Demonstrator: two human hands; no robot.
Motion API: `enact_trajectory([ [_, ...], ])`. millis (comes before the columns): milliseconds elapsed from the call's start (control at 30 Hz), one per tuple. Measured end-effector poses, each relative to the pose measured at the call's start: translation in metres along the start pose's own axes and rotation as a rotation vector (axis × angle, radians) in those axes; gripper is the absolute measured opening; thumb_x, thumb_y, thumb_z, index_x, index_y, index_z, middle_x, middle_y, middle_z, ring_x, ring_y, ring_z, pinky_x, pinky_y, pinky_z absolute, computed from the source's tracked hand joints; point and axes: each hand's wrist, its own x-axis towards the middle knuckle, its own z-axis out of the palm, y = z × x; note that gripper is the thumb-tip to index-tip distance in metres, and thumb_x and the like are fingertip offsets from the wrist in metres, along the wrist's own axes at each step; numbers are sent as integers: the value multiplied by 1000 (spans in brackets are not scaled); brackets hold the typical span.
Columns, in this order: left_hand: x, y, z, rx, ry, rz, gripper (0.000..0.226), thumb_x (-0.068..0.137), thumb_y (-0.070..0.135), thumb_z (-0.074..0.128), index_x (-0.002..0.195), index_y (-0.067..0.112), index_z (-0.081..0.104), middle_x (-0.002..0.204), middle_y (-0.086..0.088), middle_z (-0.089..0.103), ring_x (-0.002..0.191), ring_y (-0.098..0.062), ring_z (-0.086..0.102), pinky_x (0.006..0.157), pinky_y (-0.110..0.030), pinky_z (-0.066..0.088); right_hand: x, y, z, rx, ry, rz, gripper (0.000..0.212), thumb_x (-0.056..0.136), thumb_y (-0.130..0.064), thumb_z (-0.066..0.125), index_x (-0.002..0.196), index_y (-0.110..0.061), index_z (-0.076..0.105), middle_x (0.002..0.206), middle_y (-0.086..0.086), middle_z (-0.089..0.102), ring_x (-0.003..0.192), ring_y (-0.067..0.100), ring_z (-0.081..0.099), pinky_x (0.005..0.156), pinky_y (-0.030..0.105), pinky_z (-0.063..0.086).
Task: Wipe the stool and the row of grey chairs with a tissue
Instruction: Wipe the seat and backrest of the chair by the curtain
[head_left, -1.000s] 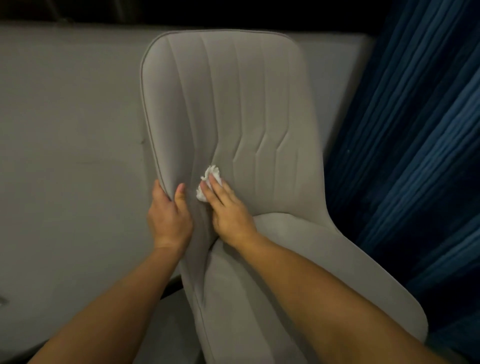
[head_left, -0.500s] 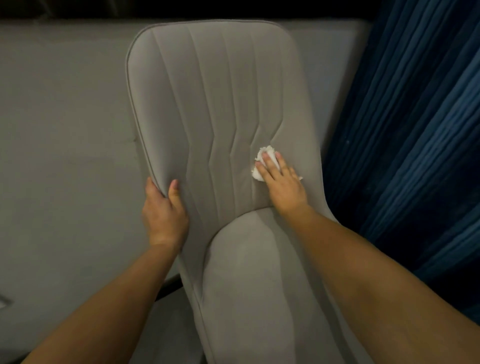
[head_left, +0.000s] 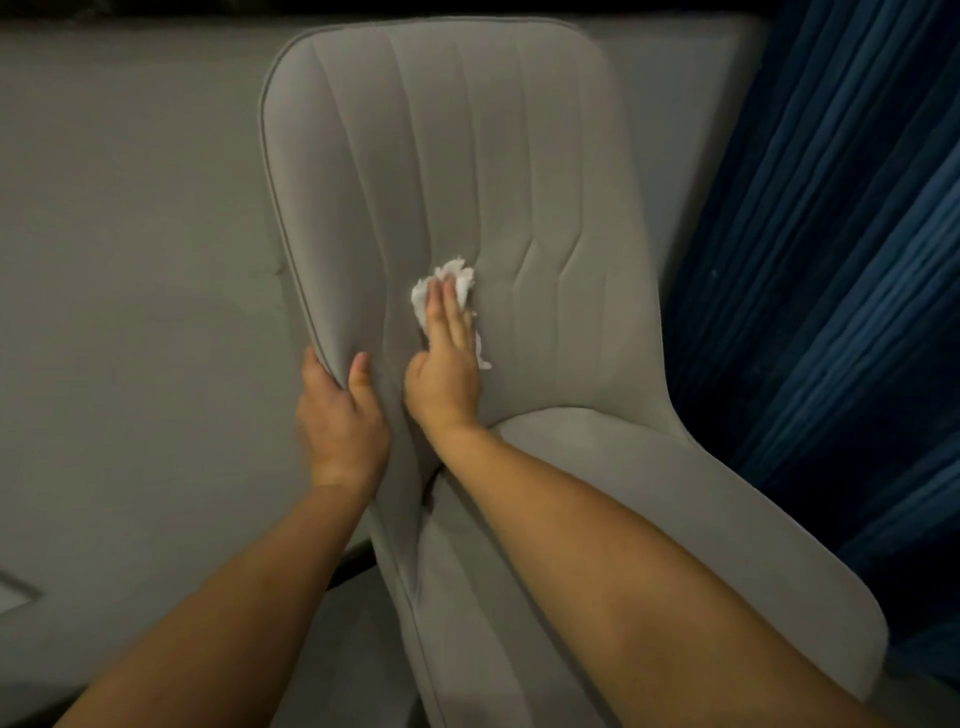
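I'm wiping the chair (head_left: 467, 156) backrest, my flat right hand (head_left: 447, 364) pressing the tissue (head_left: 447, 280) mid-back while my left hand (head_left: 337, 415) grips its edge; next, I'd sweep over the unwiped panels.

The chair (head_left: 467, 156), centre frame, is plain grey with stitched vertical lines that kink midway. The tissue (head_left: 452, 280) is white. At right, the curtain (head_left: 831, 260) is deep blue, vertically pleated.

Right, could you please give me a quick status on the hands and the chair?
Left hand grips the chair backrest's left edge. Right hand presses the tissue flat against the backrest's middle. Nothing in the way.
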Motion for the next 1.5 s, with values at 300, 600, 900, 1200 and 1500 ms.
enact_trajectory([
  [300,-1,2,-2,45,-15,-29,55,99,40,46,136,-1,40,122,-28,58,106,-48,54,83,-47,41,-21,70,-50,-475,-432,-298,75,81,7,47,152,-12,34,161,7,28,141,34,35,103,48,44],
  [600,-2,7,-3,65,-38,-69,59,99,42,44,139,-1,36,127,-30,53,111,-47,51,89,-49,41,-38,98,-95,-596,-749,21,61,85,-16,55,146,-21,45,154,0,37,130,31,41,105,41,42],
  [900,-15,16,-3,232,-32,-62,71,100,33,45,151,-1,9,159,-24,4,146,-36,7,118,-46,10,-77,133,-105,-772,-935,160,82,80,-85,7,153,-49,7,164,-16,-4,151,20,-15,111,59,-19],
  [1200,-118,27,13,399,-216,557,91,82,26,62,154,7,10,156,-29,-7,145,-41,-9,116,-57,5,-70,144,-98,-699,-903,145,59,100,-61,19,156,-41,13,166,-9,3,152,17,-3,120,45,-1],
  [1500,-132,-1,52,807,-702,453,76,93,62,18,154,17,17,161,-15,1,146,-33,-13,116,-55,1,-68,147,-94,-691,-746,211,58,104,-48,31,154,-19,31,162,3,25,149,21,17,120,36,15],
])
